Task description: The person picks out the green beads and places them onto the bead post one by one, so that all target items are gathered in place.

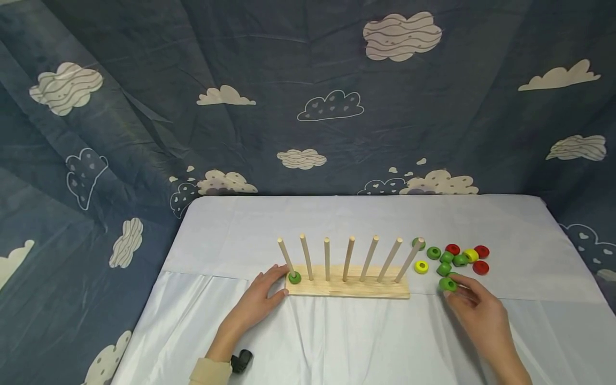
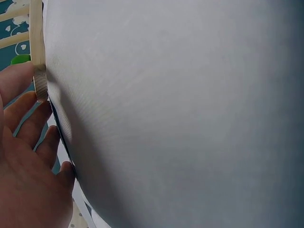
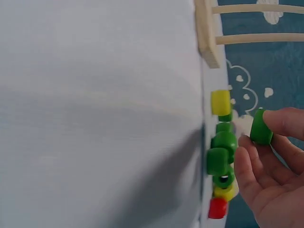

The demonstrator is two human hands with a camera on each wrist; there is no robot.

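Note:
A pale wooden peg board (image 1: 332, 289) carries a row of several upright pegs. On its leftmost peg sits a green bead (image 1: 294, 278), low against the base. My left hand (image 1: 260, 297) holds the board's left end, thumb at the front corner and fingers at the back. In the left wrist view the fingertips meet the wooden end (image 2: 41, 85). To the right of the board, my right hand (image 1: 483, 315) pinches a green bead (image 3: 261, 127) between thumb and fingers. This bead's hole shows in the head view. Other green beads (image 1: 444, 269) lie just beyond the hand.
Red beads (image 1: 480, 267) and yellow beads (image 1: 421, 267) lie among the green ones, right of the board. A white cloth (image 1: 231, 230) covers the table. A small black object (image 1: 241, 361) is by the left wrist. Dark cloud-printed fabric (image 1: 308, 64) hangs behind.

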